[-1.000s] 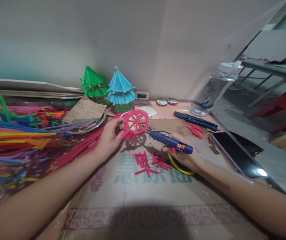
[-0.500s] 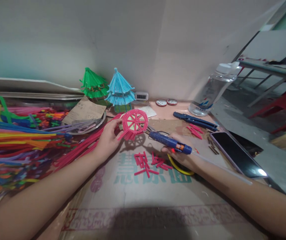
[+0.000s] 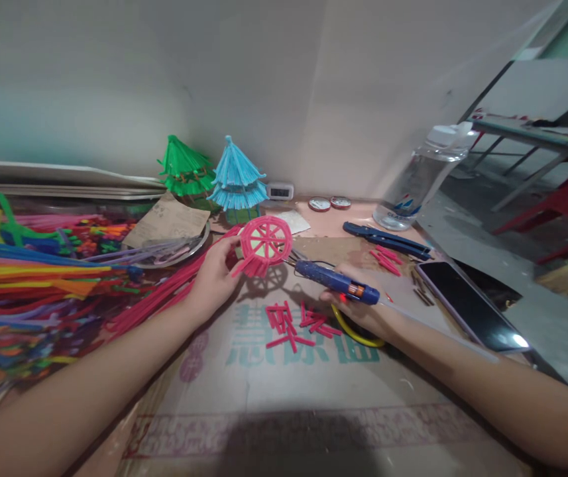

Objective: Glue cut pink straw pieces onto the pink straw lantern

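Note:
My left hand [image 3: 218, 270] pinches the lower left edge of a round pink wheel [image 3: 266, 240] with spokes over a pale centre, held up above the table. In my right hand [image 3: 356, 295] is a blue glue gun [image 3: 326, 274], its tip touching or very near the wheel's lower right rim. A red light glows on the gun, and a clear glue stick sticks out of its back. Below the wheel, short pink pieces [image 3: 284, 324] lie scattered on the printed cardboard [image 3: 264, 391]. Long pink stems [image 3: 164, 291] lie behind my left forearm.
Colourful stems [image 3: 40, 278] fill the left side. Green [image 3: 185, 165] and blue [image 3: 238, 173] roofed models stand by the wall, near a small display [image 3: 280, 192]. At right are a water bottle [image 3: 415, 179], a dark blue tool [image 3: 388, 240] and a phone [image 3: 470, 305].

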The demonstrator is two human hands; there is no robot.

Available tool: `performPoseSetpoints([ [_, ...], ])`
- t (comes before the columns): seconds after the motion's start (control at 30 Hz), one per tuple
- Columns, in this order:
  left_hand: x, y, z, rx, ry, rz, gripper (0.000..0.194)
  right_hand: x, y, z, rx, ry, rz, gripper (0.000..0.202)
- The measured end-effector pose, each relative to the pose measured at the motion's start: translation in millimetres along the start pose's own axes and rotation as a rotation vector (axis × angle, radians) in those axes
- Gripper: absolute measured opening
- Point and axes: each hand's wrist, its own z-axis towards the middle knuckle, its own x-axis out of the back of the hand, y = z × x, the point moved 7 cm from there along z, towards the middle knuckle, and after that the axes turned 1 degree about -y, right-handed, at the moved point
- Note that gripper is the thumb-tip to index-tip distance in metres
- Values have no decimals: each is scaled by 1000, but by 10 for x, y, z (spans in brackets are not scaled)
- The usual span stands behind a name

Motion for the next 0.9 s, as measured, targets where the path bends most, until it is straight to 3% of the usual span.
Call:
performPoseSetpoints([
  [0.67, -21, 19, 9, 50, -29, -73, 40, 33, -68, 13, 29, 9, 5, 47],
  [0.9, -10, 19, 4, 38, -26, -28, 42, 34, -134, 22, 104, -15, 34, 39],
])
